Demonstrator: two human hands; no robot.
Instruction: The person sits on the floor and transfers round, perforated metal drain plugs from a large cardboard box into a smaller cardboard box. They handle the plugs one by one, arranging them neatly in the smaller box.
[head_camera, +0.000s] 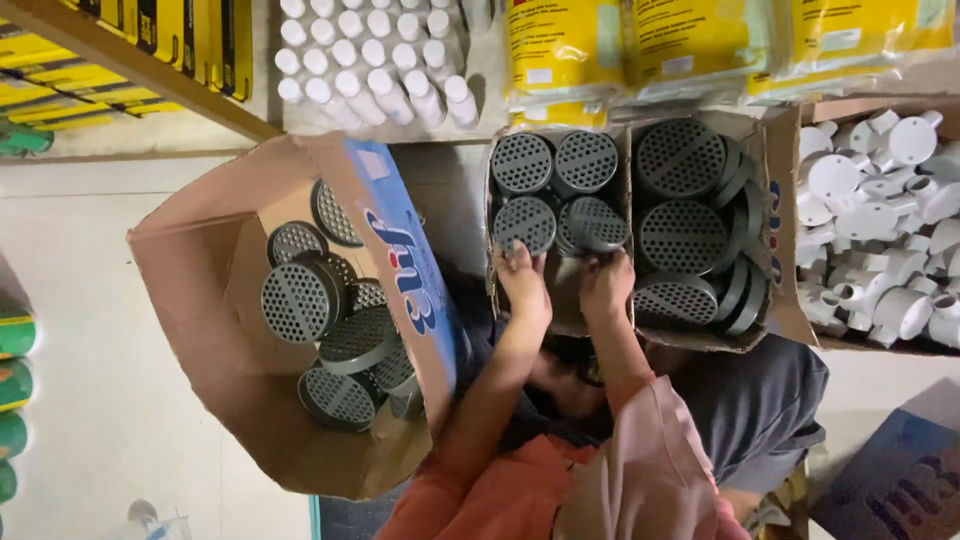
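Over carton (560, 310), two hands, four grey strainers (522, 163)

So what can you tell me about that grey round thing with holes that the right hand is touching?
The grey perforated disc looks like moulded plastic: a round cap with a flat face full of small holes and a short rim. It lies tilted in the divided cardboard box, among upright discs of the same kind. The right hand grips its lower edge; the left hand touches a neighbour.

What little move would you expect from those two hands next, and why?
Probably settling the grey perforated round drain cover flat beside its neighbours. Both the left hand and right hand touch the covers in the middle cardboard box, and that one sits tilted and out of line.
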